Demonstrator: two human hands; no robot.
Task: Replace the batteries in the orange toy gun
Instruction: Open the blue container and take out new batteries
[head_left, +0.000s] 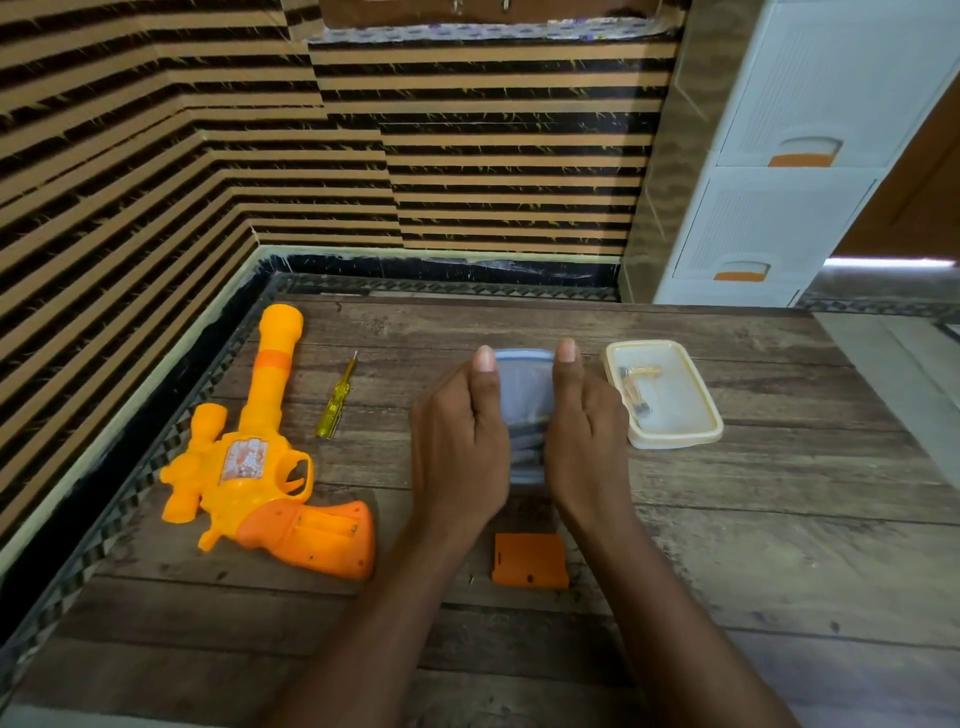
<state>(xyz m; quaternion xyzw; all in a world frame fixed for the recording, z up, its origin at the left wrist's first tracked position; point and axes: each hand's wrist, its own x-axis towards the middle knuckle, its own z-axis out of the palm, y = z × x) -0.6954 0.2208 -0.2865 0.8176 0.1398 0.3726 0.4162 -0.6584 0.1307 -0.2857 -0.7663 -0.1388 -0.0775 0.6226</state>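
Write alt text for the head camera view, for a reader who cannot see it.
A person's left hand and right hand grip a blue-lidded container on a wooden table. On the left lie an orange toy gun with its grip compartment open and a yellow screwdriver; the orange battery cover and a small screw lie nearer the camera, a lidded cream container to the right.

Blue-lidded box (522, 387) mostly hidden by hands; contents indistinct.

No legible text anywhere, the sticker (244, 460) on the orange toy gun (260, 467) too blurred
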